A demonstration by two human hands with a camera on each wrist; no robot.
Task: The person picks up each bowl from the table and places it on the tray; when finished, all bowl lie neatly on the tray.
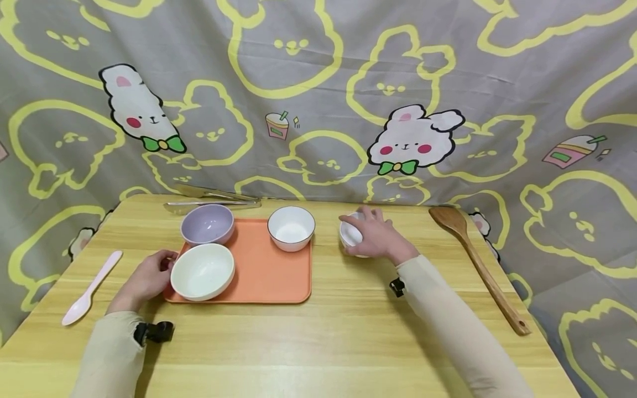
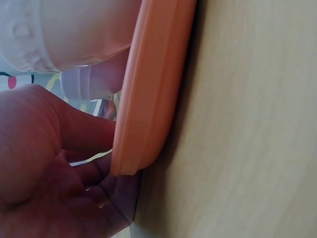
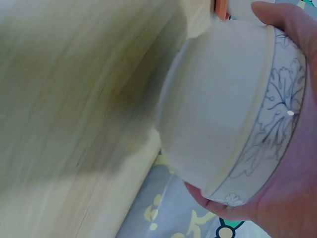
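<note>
My left hand point(image 1: 149, 279) pinches the left rim of an orange tray point(image 1: 271, 279); in the left wrist view the thumb lies over the rim and fingers reach beneath it. On the tray's left side stand a cream bowl point(image 1: 203, 273) in front and a purple bowl point(image 1: 207, 224) behind it. A white bowl with a dark rim point(image 1: 291, 232) occupies the back right corner. To the right of the tray, my right hand point(image 1: 379, 236) grips a small white bowl point(image 3: 213, 104) from above, fingers round its flower-patterned rim. Whether that bowl touches the table, I cannot tell.
Metal tongs point(image 1: 239, 203) lie behind the tray near the table's back edge. A pink spoon point(image 1: 89, 296) is at far left, and a long wooden turner point(image 1: 480, 260) at far right. A patterned curtain point(image 1: 318, 110) hangs directly behind the wooden table point(image 1: 298, 354).
</note>
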